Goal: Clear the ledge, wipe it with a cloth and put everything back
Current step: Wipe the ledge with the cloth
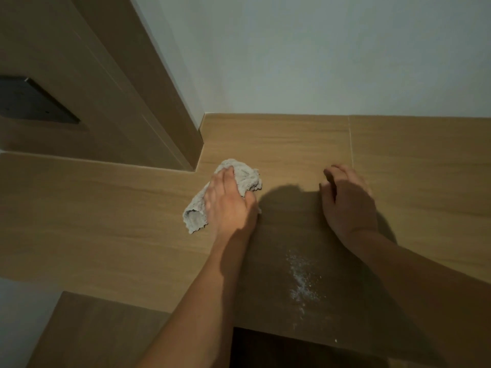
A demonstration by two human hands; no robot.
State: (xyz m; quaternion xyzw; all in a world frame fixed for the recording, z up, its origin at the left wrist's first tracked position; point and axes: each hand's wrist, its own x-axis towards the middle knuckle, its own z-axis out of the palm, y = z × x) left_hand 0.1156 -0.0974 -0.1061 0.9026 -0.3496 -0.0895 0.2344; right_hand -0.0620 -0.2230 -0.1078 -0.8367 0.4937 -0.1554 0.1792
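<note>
No legible text, label, brand, number or sign appears on any surface in view.
</note>
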